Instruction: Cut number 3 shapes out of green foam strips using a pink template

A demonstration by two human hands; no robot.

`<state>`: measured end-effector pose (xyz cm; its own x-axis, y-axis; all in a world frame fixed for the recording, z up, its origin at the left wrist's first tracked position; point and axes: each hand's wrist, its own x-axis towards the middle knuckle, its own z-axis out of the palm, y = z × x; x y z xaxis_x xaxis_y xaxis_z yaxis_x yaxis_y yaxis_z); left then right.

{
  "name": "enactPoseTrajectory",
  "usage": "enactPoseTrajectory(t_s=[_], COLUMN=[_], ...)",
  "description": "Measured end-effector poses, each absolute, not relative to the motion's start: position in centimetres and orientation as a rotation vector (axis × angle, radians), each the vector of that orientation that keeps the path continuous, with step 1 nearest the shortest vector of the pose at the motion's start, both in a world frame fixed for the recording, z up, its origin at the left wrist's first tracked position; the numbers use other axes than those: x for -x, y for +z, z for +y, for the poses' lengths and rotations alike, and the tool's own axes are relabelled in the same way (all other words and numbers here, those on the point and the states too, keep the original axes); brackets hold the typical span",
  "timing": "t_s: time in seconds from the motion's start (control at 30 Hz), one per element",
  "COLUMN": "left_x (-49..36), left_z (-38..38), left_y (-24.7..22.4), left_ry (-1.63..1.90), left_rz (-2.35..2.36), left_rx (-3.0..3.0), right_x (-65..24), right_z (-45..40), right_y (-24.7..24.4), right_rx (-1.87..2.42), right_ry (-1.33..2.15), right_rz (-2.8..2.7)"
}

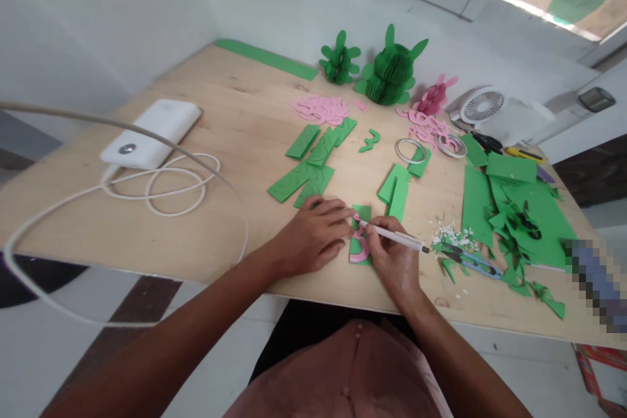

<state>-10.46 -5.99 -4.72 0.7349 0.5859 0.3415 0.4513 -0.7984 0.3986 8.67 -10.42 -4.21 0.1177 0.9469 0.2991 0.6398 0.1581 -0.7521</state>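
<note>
A white pen (399, 236) with a dark end is gripped in my right hand (396, 262), its tip near the top of a pink curved paper cutout (361, 249). That cutout lies on a small green paper rectangle (353, 260) near the table's front edge. My left hand (313, 235) rests flat from the left, fingertips at the cutout's upper left edge. Just behind my left hand are green folded strips (289, 181) with curved pencil lines. More green strips (400, 192) lie behind my right hand, and a green curved cutout (369, 140) sits farther back.
Blue-handled scissors (477, 264) lie among scraps at right, beside green sheets (539, 209). Pink cutouts (321, 109), tape rolls (411, 151), green paper figures (390, 75), a pink figure (433, 99) and a small fan (482, 104) stand behind. A white power bank (159, 130) with a looping cable occupies the left.
</note>
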Motion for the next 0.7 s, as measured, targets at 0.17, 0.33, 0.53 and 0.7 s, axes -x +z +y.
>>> enactPoseTrajectory(t_s=[0.17,0.33,0.53,0.7], left_x=[10.48,10.52,10.5,10.48], left_z=[-5.97,-5.94,-5.94,-5.96], left_y=[-4.68,-4.75,-4.66,-4.65], left_ry=[0.657,0.661,0.668,0.661], left_rz=[0.804,0.8,0.798,0.797], left_rx=[-2.66,-2.661,-2.655,-2.647], right_x=[-8.72,-8.72,-8.79,-8.75], right_z=[-10.52,-10.63,-10.67,-10.77], right_y=[-4.24,-4.05,-3.97,-3.78], right_rx=[1.568,1.574,1.589,1.595], right_ry=[0.435,0.425,0.431,0.412], right_rz=[-1.625,-1.628,-1.638,-1.641])
